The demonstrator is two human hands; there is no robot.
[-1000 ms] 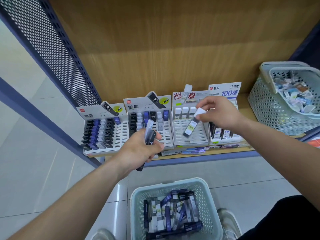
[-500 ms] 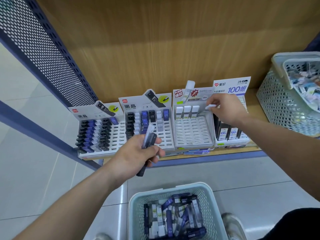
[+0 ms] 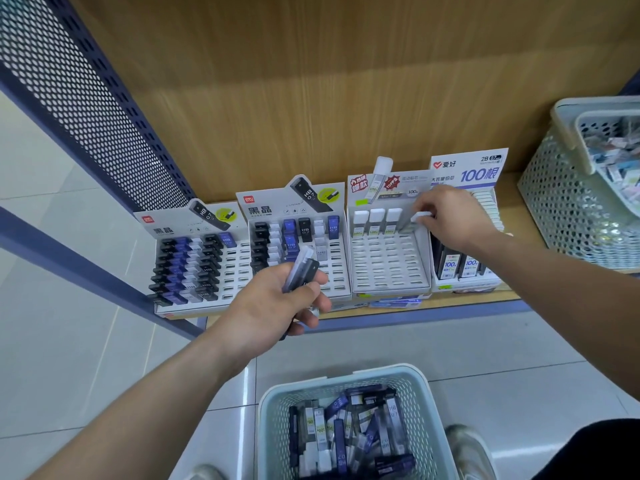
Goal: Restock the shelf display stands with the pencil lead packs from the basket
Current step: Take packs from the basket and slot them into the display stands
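At the far left a perforated metal panel (image 3: 69,98) closes the side of the shelf (image 3: 512,202). Beside it stands the first display stand (image 3: 239,268); its left columns are full of black, blue and white pencil lead packs (image 3: 187,271), and its right columns are mostly bare. The second display stand (image 3: 273,202) touches it on the right and has packs only in its upper and left slots.

The left hand (image 3: 277,306) hovers in front of the second stand, above the floor. Its fingers are curled around a small bunch of lead packs (image 3: 303,268), one pale and one black, whose top ends stick out past the thumb. How many packs are in the bunch I cannot tell.

Below, on the tiled floor, a pale green basket (image 3: 277,424) holds a loose heap of packs (image 3: 346,434), lying in all directions.

The third display stand (image 3: 384,268) is white and almost bare; three white-capped packs (image 3: 375,221) stand in its top row. The right hand (image 3: 450,216) reaches over its top right corner and pinches a white-capped pack (image 3: 420,216) between thumb and fingertips. This pack is tilted, with its lower end at the top row, just beside the three packs.

The fourth display stand (image 3: 464,168) is partly hidden behind the right wrist. At the far right a second basket (image 3: 561,216) sits on the shelf with mixed small items inside.
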